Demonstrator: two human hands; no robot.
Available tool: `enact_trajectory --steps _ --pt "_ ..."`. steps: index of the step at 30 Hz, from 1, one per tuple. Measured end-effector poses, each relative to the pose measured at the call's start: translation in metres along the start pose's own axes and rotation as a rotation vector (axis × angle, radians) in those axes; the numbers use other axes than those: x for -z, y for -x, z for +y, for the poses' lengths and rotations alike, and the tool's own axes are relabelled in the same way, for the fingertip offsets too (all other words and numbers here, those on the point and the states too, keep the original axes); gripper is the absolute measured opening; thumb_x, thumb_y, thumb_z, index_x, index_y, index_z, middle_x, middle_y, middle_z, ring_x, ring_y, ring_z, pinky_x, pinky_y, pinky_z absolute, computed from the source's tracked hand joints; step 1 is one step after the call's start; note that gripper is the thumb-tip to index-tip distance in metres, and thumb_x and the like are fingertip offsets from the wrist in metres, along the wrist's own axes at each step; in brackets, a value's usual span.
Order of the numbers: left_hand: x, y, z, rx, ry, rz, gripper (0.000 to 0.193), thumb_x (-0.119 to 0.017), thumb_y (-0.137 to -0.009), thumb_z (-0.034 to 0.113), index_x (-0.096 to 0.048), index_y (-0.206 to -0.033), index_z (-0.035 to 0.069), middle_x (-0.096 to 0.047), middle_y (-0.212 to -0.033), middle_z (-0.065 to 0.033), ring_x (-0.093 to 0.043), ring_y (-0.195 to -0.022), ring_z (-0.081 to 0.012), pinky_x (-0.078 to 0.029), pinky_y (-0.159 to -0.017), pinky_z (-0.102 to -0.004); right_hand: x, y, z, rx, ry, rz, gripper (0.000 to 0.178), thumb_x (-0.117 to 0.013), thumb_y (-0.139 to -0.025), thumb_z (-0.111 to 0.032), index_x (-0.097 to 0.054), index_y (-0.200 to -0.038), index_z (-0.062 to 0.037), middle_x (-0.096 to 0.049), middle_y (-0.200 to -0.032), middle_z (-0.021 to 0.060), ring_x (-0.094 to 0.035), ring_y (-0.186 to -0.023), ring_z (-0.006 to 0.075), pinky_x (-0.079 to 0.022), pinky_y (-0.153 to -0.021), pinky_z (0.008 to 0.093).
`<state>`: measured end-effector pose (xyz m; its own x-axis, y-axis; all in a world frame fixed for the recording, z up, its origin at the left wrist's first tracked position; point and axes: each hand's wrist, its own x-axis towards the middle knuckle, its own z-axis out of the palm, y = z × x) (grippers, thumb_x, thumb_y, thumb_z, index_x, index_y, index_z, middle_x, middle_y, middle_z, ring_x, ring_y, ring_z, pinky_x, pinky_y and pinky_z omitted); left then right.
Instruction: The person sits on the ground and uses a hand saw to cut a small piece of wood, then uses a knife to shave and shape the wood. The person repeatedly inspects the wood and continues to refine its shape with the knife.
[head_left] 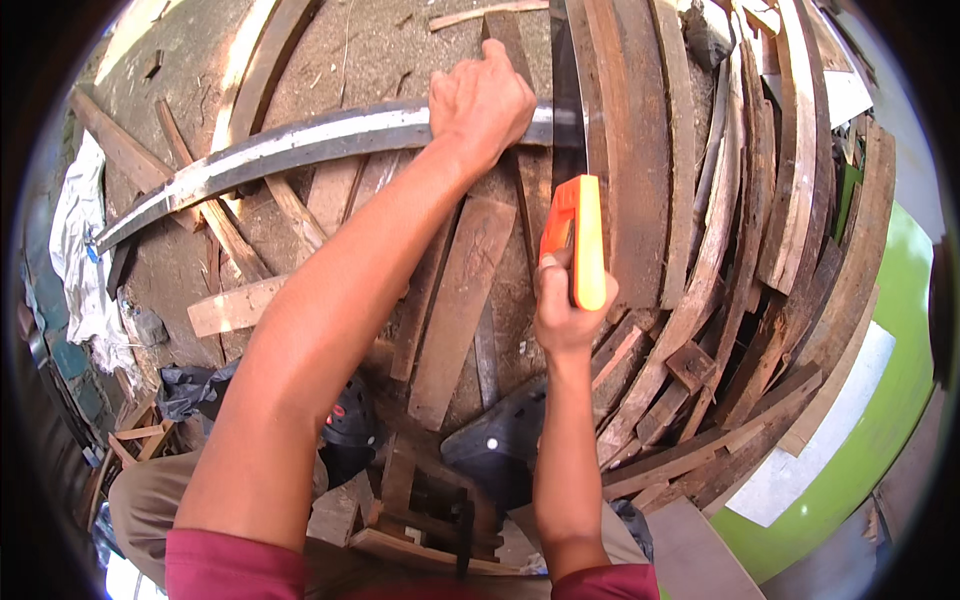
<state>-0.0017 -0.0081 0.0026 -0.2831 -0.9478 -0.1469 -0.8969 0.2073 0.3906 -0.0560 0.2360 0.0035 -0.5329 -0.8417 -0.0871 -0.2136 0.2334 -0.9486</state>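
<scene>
A long dark wooden plank [290,135] with a white stripe along it runs across the view, curved by the lens. My left hand [480,105] bears down on it near its right end, fingers curled over it. In my right hand [570,312] is a handsaw [590,235], its orange handle gripped from below. The saw's dark blade [570,95] points away from me and lies across the plank just right of my left hand. Whether its teeth have cut into the wood cannot be made out.
Loose boards [465,310] lie under and in front of the plank. A heap of long timbers [740,210] fills the right side, beside a green panel [850,430]. White cloth [85,250] lies at the far left. My dark shoes [495,435] are close below the boards.
</scene>
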Motion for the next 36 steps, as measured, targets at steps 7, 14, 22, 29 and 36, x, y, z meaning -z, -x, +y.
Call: enact_trajectory --steps 7,14,22,29,36 --pt "-0.002 0.0 -0.002 -0.004 0.031 -0.029 0.026 -0.047 -0.087 0.014 -0.054 -0.104 -0.005 -0.071 -0.088 -0.0262 -0.069 -0.09 -0.0354 -0.044 -0.087 -0.0493 0.05 0.095 -0.076 0.028 0.011 -0.09 0.011 -0.059 -0.079 -0.003 -0.061 -0.073 0.0068 -0.063 -0.07 0.0205 -0.064 -0.059 0.0286 -0.053 -0.066 0.0372" --pt "-0.005 -0.001 -0.006 -0.055 0.099 -0.057 0.028 -0.049 -0.086 0.016 -0.056 -0.103 -0.006 -0.071 -0.084 -0.0248 -0.07 -0.08 -0.0365 -0.046 -0.085 -0.05 0.013 0.019 0.006 -0.153 0.101 -0.048 0.026 -0.064 -0.084 -0.002 -0.051 -0.061 -0.0043 -0.047 -0.05 0.0071 -0.047 -0.041 0.0252 -0.036 -0.044 0.0379" --pt "-0.009 -0.002 0.0 -0.023 0.049 0.111 0.027 -0.046 -0.091 0.018 -0.055 -0.102 -0.005 -0.07 -0.085 -0.0262 -0.07 -0.082 -0.0357 -0.045 -0.085 -0.0489 0.025 0.024 -0.042 0.024 0.057 -0.082 0.019 -0.061 -0.084 -0.002 -0.057 -0.066 0.0004 -0.053 -0.053 0.0101 -0.054 -0.045 0.0186 -0.042 -0.045 0.0322" --pt "-0.012 -0.004 -0.005 -0.041 -0.016 0.098 0.032 -0.047 -0.088 0.018 -0.055 -0.107 -0.007 -0.07 -0.086 -0.0285 -0.067 -0.081 -0.0481 -0.052 -0.076 -0.058 0.018 0.047 -0.051 0.078 0.232 -0.027 0.017 -0.063 -0.081 -0.002 -0.056 -0.066 -0.0054 -0.055 -0.058 0.0125 -0.054 -0.045 0.0286 -0.042 -0.047 0.0362" --pt "-0.014 -0.003 -0.004 -0.037 0.007 0.09 0.034 -0.044 -0.09 0.02 -0.055 -0.106 -0.008 -0.07 -0.088 -0.031 -0.068 -0.086 -0.0449 -0.044 -0.09 -0.0546 0.029 0.005 -0.033 -0.077 0.171 -0.076 0.018 -0.063 -0.08 0.002 -0.057 -0.063 0.0005 -0.05 -0.051 0.0064 -0.052 -0.042 0.0144 -0.039 -0.042 0.0308"
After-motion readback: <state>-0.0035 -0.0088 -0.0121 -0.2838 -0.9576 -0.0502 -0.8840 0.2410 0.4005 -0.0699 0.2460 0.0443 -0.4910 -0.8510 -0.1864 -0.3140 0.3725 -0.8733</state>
